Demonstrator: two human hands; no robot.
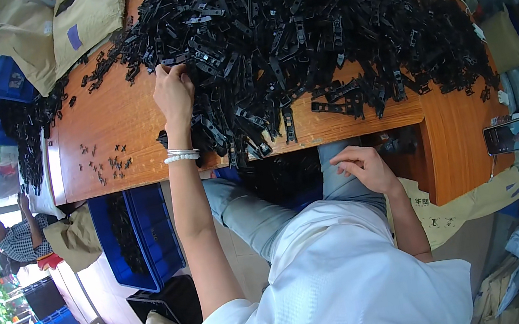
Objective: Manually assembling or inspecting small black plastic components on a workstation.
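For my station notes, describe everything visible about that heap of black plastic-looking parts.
The heap of black, plastic-looking parts lies loose and tangled across the brown wooden table, reaching its near edge. Many glossy pieces are long and narrow, some with holes. The bare left hand touches its left side; whether it grips a piece is unclear.

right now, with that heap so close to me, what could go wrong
Black parts in the heap reach the table's front edge, so a nudge from the left hand might tip some toward the lap. The bracelets could snag on nearby parts. The small scattered pieces could be swept about by the left forearm.
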